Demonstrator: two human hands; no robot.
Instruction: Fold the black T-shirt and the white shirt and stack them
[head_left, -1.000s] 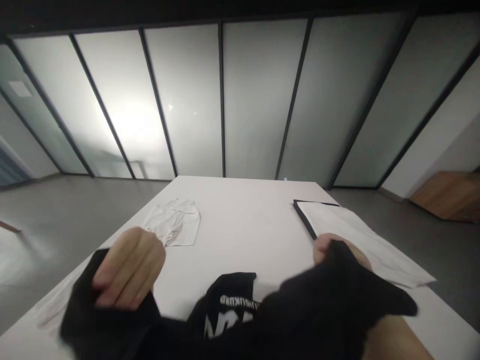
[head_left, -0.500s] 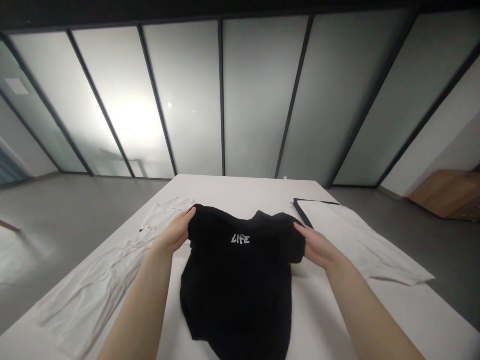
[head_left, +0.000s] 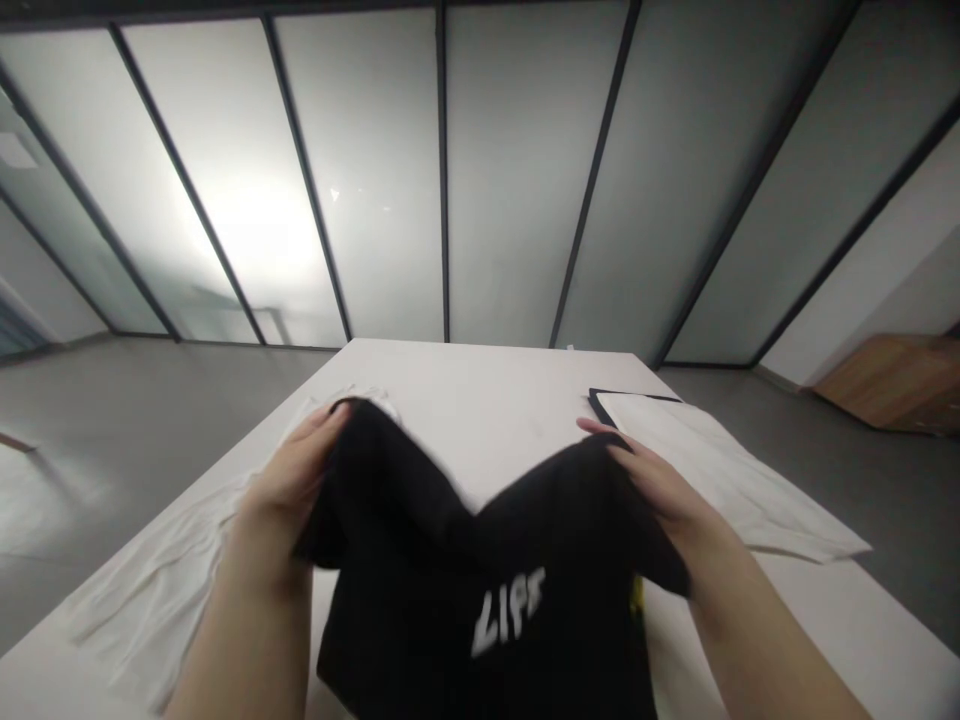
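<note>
A black T-shirt [head_left: 420, 620] with white lettering on it hangs between my two hands, its upper edge sagging in a V at the middle. My left hand [head_left: 300, 455] is closed on the shirt's left shoulder. At the opposite shoulder, my right hand [head_left: 652, 475] grips the fabric, with one finger sticking out past the cloth. Both sleeves droop below the hands, and motion blurs the shirt. A small yellow patch shows by its right side. The lower part of the shirt runs out of view.
The white table [head_left: 480, 400] stretches away from me. A crumpled white garment [head_left: 157, 600] lies along its left side. On the right, a flat white garment [head_left: 720, 470] rests over a dark item [head_left: 596, 405]. Frosted glass panels [head_left: 525, 180] stand beyond.
Both hands have moved apart and nearer to me with the shirt. Its top edge, flatter before, now dips deeply, and the lettering has tilted and come lower in view.
</note>
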